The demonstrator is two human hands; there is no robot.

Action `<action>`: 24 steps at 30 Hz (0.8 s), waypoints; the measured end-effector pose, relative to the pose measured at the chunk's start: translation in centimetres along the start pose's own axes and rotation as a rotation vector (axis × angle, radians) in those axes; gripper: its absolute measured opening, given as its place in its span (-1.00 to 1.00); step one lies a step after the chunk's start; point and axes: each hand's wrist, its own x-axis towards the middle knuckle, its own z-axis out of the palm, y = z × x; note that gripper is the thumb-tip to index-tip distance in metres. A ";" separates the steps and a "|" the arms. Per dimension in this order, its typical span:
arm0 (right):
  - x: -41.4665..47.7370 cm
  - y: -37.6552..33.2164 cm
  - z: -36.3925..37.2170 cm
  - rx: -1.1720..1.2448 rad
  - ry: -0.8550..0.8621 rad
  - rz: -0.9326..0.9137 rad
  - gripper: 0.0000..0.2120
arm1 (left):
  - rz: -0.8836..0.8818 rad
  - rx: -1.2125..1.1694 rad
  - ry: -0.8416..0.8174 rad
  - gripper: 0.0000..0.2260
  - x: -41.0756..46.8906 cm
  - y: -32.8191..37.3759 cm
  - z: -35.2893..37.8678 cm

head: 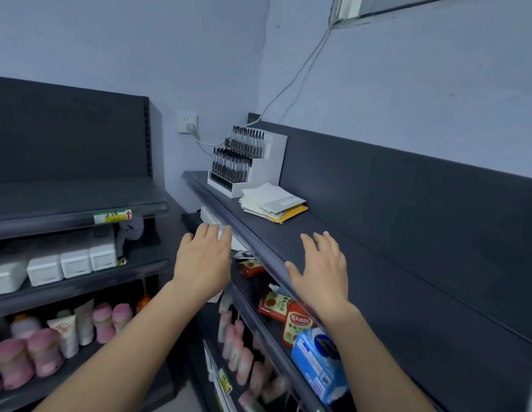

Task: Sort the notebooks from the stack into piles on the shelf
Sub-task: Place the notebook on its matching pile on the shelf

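Over the shelf's front edge, the fingers [311, 246] of the right hand [321, 272] were straight and spread wide, holding nothing. The fingers [211, 233] of the left hand [203, 260] were extended too, closer together, near a white box [209, 217] under the shelf lip; contact was unclear. Beyond them, the stack of notebooks [273, 203] lay on the dark shelf [378, 248], just beside a white pen display [250, 165].

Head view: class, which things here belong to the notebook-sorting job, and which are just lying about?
Belong to the job: stack of notebooks, top shelf, left hand, right hand.

Just lying about: pen display, red sauce pouches, blue pack, white boxes, pink bottles.
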 end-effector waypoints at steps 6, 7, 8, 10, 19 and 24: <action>7.2 0.1 3.5 0.017 -0.021 0.024 -0.42 | 0.021 0.010 -0.026 -0.44 6.9 -0.9 3.6; 8.4 0.2 3.9 0.014 -0.024 0.028 -0.42 | 0.029 0.012 -0.033 -0.43 8.1 -1.0 4.2; 9.5 0.3 4.4 0.011 -0.025 0.033 -0.43 | 0.036 0.010 -0.039 -0.43 9.3 -1.1 4.7; 11.7 0.6 5.3 0.005 -0.036 0.048 -0.43 | 0.042 -0.004 -0.049 -0.44 11.5 -1.3 5.8; 19.4 1.2 10.4 -0.056 -0.111 0.121 -0.47 | 0.080 -0.057 -0.101 -0.61 20.3 -2.5 10.7; 23.8 0.7 13.3 -0.050 -0.160 0.199 -0.50 | 0.124 -0.072 -0.164 -0.68 25.9 -3.5 14.1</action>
